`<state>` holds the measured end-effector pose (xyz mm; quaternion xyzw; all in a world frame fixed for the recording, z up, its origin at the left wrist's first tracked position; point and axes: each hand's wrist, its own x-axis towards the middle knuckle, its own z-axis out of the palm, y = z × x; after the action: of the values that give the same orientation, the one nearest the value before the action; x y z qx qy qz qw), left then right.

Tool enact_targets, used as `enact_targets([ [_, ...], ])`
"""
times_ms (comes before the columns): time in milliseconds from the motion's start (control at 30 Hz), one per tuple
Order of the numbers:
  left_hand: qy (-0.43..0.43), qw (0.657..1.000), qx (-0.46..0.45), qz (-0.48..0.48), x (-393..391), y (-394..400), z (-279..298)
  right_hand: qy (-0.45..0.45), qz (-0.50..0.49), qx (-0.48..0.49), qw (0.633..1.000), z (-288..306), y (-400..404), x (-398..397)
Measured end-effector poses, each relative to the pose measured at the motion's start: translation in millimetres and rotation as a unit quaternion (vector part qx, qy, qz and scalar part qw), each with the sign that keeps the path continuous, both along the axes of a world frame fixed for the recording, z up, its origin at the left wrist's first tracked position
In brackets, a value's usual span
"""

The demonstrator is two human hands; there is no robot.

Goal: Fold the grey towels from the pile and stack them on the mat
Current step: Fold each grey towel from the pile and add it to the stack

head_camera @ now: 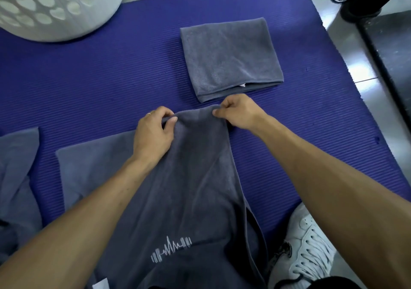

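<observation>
On mat (111, 84), hands pinching towel (195, 177).

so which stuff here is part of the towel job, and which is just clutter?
Job:
towel being folded, pinched by left hand and right hand
folded towel
towel pile
purple mat

Lying about:
white basket
white shoe

Both forearms are seen bare, without sleeves, up to the lower edge of the picture. A thin silver-coloured ring (149, 113) is worn on one finger of the left hand (153, 133). No ring is seen on the right hand (239, 111). A white laced sneaker (304, 244) with grey marks is worn, and black cloth is seen at its lower edge.
</observation>
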<state>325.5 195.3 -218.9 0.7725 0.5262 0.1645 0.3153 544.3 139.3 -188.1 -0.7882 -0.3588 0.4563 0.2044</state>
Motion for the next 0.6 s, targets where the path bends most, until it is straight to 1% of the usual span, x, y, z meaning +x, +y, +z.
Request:
enact_targets([
  [67,-0.019,1.0,0.003,0.013,-0.1,3.2,2.1,-0.009,-0.015,0.036,0.999,-2.5,2.8,0.3],
  [133,-0.047,0.998,0.015,0.033,2.4,6.6,7.1,0.006,-0.067,0.087,0.994,-5.5,2.5,1.1],
  [200,-0.044,0.998,0.014,0.031,4.3,8.5,7.8,0.01,-0.091,0.112,0.989,-6.7,0.8,-0.9],
  [267,-0.007,1.0,-0.008,0.009,4.4,11.0,1.1,0.029,-0.086,0.09,0.992,-9.3,-1.9,-3.3],
  [333,0.036,0.999,-0.032,-0.015,4.3,16.6,-4.0,0.072,-0.066,0.023,0.995,-7.9,-3.8,-2.1],
  [367,0.051,0.997,-0.044,-0.024,4.5,20.3,-3.8,0.078,-0.037,-0.008,0.996,-6.5,-3.9,0.3],
  [433,0.053,0.996,-0.06,-0.032,5.8,26.9,-0.2,0.037,0.013,-0.027,0.999,-6.1,-1.9,6.5],
  [467,0.041,0.997,-0.057,-0.028,6.1,29.0,1.6,0.009,0.003,-0.013,1.0,-7.2,-0.9,9.2],
  [533,0.023,0.999,-0.041,-0.012,5.6,29.5,3.5,-0.038,-0.054,0.021,0.998,-8.1,-0.9,10.2],
  [600,0.028,0.999,-0.027,-0.014,3.9,26.5,6.1,-0.086,-0.077,0.027,0.993,-8.5,-4.9,6.6],
])
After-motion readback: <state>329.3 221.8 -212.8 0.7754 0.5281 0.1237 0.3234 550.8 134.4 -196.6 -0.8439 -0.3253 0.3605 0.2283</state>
